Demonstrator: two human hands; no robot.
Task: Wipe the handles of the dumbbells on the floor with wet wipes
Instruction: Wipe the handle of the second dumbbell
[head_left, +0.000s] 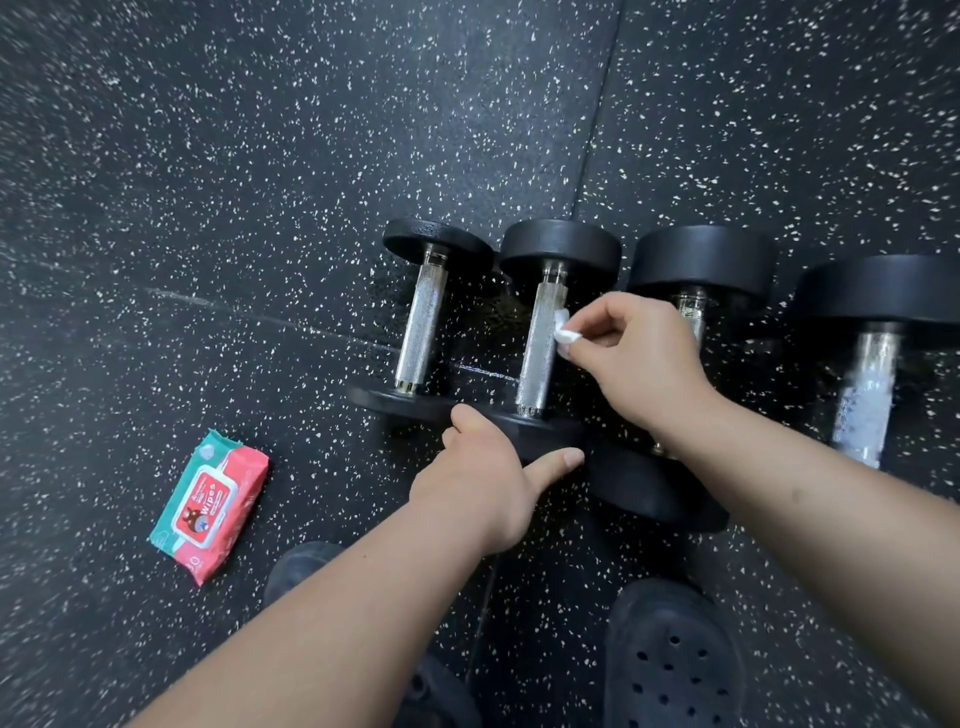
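Four dumbbells (701, 260): they lie side by side in a row on the floor (260, 182), each bar pointing away from the person.
Second dumbbell (561, 244): second from the left, right in front of both hands. Its silver handle (537, 364) runs from near to far, tipped a little.
Right hand (639, 358): it pinches a small folded wet wipe (563, 327) with finger and thumb. The wipe touches the right side of the handle, nearer the far end. This hand is the closer one to the handle.
Left hand (483, 478): it sits on the near black end of the second dumbbell, fingers bent over the top and thumb stuck out straight. I think it is there to stop the dumbbell rolling.
Next rub: it most likely has to go along the bar, toward the person or away.
Pack of wipes (210, 506): red and green, flat on the floor, well to the left of the left hand.
Floor: black rubber with white specks and seams between the mats.
Shoes (670, 660): dark, with holes, at the bottom.
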